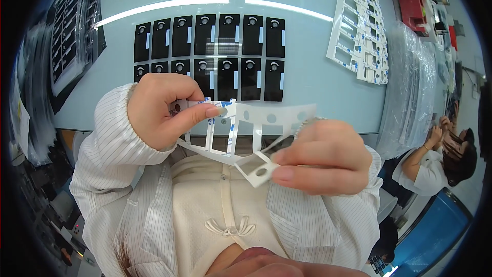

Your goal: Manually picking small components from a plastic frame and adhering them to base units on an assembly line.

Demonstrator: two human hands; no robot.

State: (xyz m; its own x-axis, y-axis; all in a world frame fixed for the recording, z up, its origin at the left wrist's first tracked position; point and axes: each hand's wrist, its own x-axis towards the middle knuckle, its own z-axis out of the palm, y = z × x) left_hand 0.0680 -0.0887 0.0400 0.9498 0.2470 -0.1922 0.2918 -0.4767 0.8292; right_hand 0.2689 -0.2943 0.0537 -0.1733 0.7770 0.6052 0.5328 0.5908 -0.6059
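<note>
My left hand (163, 106) is closed, thumb against fingers, on the left part of a white die-cut adhesive sheet (232, 132) with blue print and rectangular windows. The sheet hangs curved over the table's near edge, and its right part is a translucent backing with round holes. My right hand (328, 160) pinches a small white adhesive frame (254, 175) with a round hole, tilted below the sheet. Whether this frame is still joined to the sheet I cannot tell. Beyond my left hand, black rectangular panels (205, 35) lie in two rows, each with a round hole and a pale strip.
More white adhesive sheets (353, 46) lie at the table's right edge, beside clear plastic bags (412, 77). Bagged black panels (72, 41) are stacked at the far left. Red boxes (411, 10) stand at the far right. Another person (435, 156) sits to the right.
</note>
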